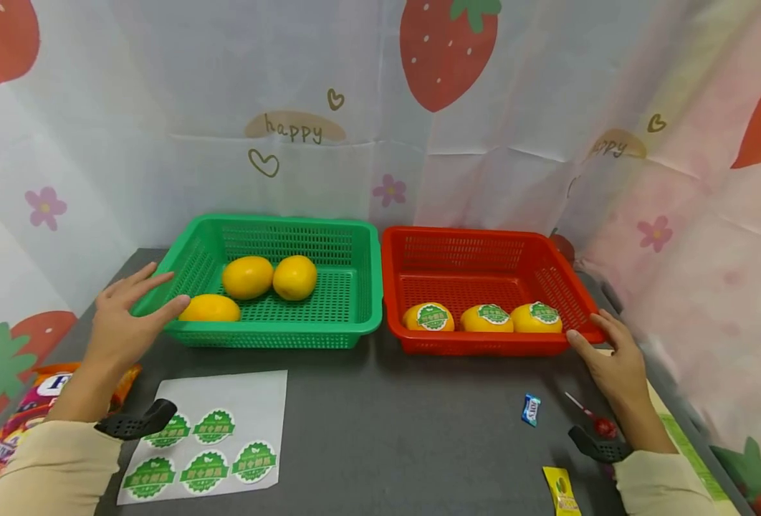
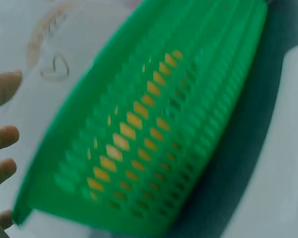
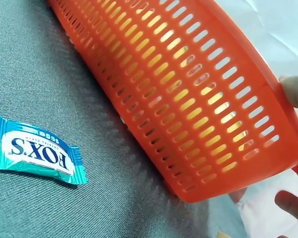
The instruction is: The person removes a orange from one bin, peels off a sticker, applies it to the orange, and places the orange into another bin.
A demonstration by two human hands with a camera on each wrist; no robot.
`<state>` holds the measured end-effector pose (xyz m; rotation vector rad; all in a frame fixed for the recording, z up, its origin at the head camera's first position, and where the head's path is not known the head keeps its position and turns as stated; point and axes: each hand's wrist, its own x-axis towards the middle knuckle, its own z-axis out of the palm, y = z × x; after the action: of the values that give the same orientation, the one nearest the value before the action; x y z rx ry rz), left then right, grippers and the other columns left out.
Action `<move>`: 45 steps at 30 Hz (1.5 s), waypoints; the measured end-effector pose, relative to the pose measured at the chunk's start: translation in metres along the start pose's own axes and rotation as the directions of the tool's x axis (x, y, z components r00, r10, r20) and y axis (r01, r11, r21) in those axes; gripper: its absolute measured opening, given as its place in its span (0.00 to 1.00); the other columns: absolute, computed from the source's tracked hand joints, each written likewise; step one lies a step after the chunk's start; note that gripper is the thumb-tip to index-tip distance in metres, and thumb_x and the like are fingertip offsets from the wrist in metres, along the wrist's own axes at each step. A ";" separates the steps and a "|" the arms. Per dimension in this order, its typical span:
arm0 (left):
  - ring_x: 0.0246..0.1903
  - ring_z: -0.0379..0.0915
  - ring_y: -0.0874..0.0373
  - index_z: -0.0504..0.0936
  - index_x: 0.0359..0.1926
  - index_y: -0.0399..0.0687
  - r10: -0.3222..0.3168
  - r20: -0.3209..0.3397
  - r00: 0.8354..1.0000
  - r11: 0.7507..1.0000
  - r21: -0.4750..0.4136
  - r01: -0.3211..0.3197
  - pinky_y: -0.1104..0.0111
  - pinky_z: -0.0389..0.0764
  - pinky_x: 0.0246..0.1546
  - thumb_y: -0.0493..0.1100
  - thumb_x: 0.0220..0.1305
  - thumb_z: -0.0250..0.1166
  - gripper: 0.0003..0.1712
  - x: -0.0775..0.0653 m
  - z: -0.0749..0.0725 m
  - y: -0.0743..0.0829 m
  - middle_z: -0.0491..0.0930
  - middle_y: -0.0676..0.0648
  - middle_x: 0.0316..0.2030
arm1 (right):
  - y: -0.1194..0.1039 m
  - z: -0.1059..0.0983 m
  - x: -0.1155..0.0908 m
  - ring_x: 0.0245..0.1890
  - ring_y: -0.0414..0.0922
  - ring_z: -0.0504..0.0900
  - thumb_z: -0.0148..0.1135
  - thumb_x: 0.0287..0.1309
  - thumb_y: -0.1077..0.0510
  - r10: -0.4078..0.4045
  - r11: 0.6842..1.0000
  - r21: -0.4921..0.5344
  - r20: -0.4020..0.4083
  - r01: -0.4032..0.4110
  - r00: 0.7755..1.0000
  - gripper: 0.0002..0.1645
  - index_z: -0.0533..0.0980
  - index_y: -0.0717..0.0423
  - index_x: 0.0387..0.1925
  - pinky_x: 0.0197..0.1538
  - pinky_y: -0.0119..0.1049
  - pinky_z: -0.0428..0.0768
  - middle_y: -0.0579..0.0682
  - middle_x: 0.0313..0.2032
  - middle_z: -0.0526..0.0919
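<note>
My left hand (image 1: 125, 315), fingers spread, hovers by the left front corner of a green plastic basket (image 1: 319, 334). Three yellow, lemon-like fruits (image 1: 248, 278) lie inside it. In the left wrist view the fingertips (image 2: 5, 136) stand apart from the basket's rim. A red basket (image 1: 477, 344) stands to the right, holding three similar fruits with round green-and-white stickers (image 1: 432, 317) on them. My right hand (image 1: 618, 365) grips its right front corner. The right wrist view has the thumb (image 3: 295, 90) against the rim and a finger beyond the corner.
A white sheet with several green round stickers (image 1: 203, 471) lies at front left, beside a colourful snack bag (image 1: 26, 437). At right are a blue wrapped candy (image 1: 531, 410), a red lollipop (image 1: 605, 428) and a yellow packet (image 1: 561, 490). A printed curtain (image 1: 380, 86) hangs behind the baskets.
</note>
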<state>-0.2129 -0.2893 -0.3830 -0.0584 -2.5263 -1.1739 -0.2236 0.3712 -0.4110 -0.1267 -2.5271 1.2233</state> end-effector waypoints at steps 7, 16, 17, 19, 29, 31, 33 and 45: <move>0.69 0.38 0.32 0.66 0.67 0.32 -0.011 0.023 1.000 1.000 0.009 0.011 0.32 0.42 0.59 0.52 0.67 0.62 0.36 -0.004 0.006 -0.028 0.51 0.40 0.73 | -0.026 -0.010 0.006 0.65 0.65 0.54 0.62 0.61 0.45 0.008 0.998 0.055 0.008 -0.008 1.000 0.43 0.59 0.61 0.70 0.59 0.69 0.56 0.65 0.68 0.58; 0.69 0.40 0.34 0.64 0.68 0.32 -0.015 -0.027 1.000 0.999 -0.032 0.014 0.36 0.43 0.62 0.50 0.67 0.62 0.37 -0.002 0.013 -0.033 0.51 0.42 0.73 | -0.136 0.010 0.024 0.60 0.50 0.67 0.66 0.59 0.46 -0.158 0.976 0.160 0.054 0.148 0.986 0.39 0.64 0.43 0.70 0.55 0.43 0.71 0.47 0.64 0.68; 0.69 0.40 0.33 0.63 0.68 0.32 -0.013 -0.026 1.000 1.000 -0.023 0.012 0.36 0.43 0.61 0.50 0.68 0.61 0.37 -0.001 0.013 -0.032 0.51 0.42 0.73 | -0.149 0.014 0.026 0.60 0.49 0.67 0.66 0.59 0.47 -0.188 0.965 0.199 0.072 0.171 0.980 0.38 0.64 0.43 0.70 0.55 0.43 0.71 0.47 0.64 0.68; 0.69 0.39 0.31 0.63 0.69 0.33 -0.019 -0.014 1.000 1.000 -0.012 0.019 0.34 0.42 0.61 0.51 0.68 0.61 0.37 -0.002 0.013 -0.032 0.50 0.41 0.73 | -0.171 0.025 0.029 0.62 0.48 0.65 0.66 0.59 0.49 -0.242 0.938 0.282 0.116 0.201 0.963 0.38 0.64 0.44 0.69 0.58 0.46 0.69 0.46 0.65 0.66; 0.69 0.37 0.30 0.61 0.70 0.34 -0.040 0.020 0.999 0.999 0.003 0.040 0.32 0.40 0.59 0.52 0.69 0.59 0.38 -0.005 0.010 -0.032 0.47 0.42 0.74 | -0.246 0.122 0.051 0.57 0.48 0.71 0.67 0.59 0.54 -0.395 0.820 0.542 0.303 0.184 0.868 0.36 0.66 0.50 0.67 0.55 0.46 0.73 0.49 0.62 0.69; 0.68 0.37 0.29 0.61 0.70 0.34 -0.037 0.022 0.999 0.999 0.006 0.037 0.31 0.39 0.58 0.52 0.69 0.59 0.38 -0.005 0.010 -0.031 0.47 0.42 0.74 | -0.256 0.144 0.055 0.56 0.48 0.71 0.67 0.59 0.53 -0.399 0.815 0.557 0.342 0.158 0.851 0.36 0.66 0.49 0.67 0.55 0.44 0.73 0.49 0.62 0.68; 0.68 0.37 0.29 0.61 0.70 0.34 -0.026 0.020 0.999 1.000 0.003 0.026 0.31 0.39 0.58 0.52 0.69 0.59 0.37 -0.006 0.010 -0.030 0.47 0.42 0.74 | -0.265 0.166 0.059 0.57 0.47 0.71 0.67 0.60 0.52 -0.386 0.826 0.549 0.385 0.128 0.838 0.35 0.66 0.47 0.67 0.55 0.43 0.73 0.48 0.62 0.68; 0.68 0.40 0.31 0.63 0.69 0.34 -0.004 -0.009 1.000 0.999 -0.033 0.004 0.33 0.42 0.59 0.49 0.68 0.61 0.36 -0.007 0.011 -0.033 0.50 0.42 0.73 | -0.281 0.282 0.064 0.68 0.50 0.58 0.64 0.61 0.48 -0.247 0.957 0.279 0.649 0.077 0.719 0.41 0.59 0.44 0.72 0.62 0.49 0.65 0.45 0.70 0.58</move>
<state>-0.2159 -0.3023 -0.4157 -0.0558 -2.5001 -1.2151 -0.3601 -0.0019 -0.3393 0.7290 -2.8436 1.7138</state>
